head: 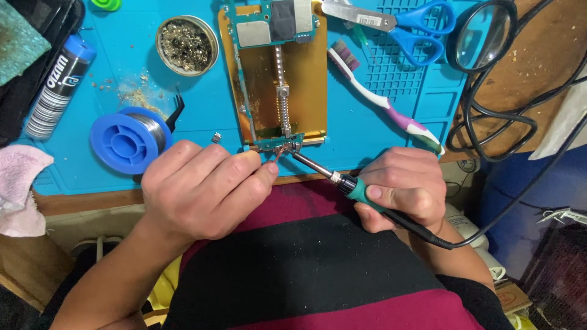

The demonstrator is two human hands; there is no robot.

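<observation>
At the near edge of the gold board holder [309, 79], on the blue mat [202, 122] covering the counter, close work with heat.

Largest hazard, as a judgement: a pull on the black cable [489, 122] looping right of the holder, enough to drag the soldering iron [358, 189] off its spot. Next, the left hand [199, 189], just left of the holder's near corner, pinched narrow on a thin copper-coloured strand [276, 156]; fingertips very near the hot tip, so a burn likely from any slip or from heat running up the strand. Right hand [406, 183], below and right of the holder, wrapped shut around the iron's green grip; too long a dwell likely to lift pads or scorch the circuit board [272, 21]. Smaller yet: a tiny loose metal part [216, 138] on the mat just left of the holder, easily swept away by a wrist. Cannot tell whether the tip touches the strand or only the joint.

Look of the board: teal, clamped in the holder, wide far end with silver shields and a dark patch, a thin arm down the holder's left side, a small crowded section at the near clamp. Spring-loaded rod down the holder's middle.
</observation>
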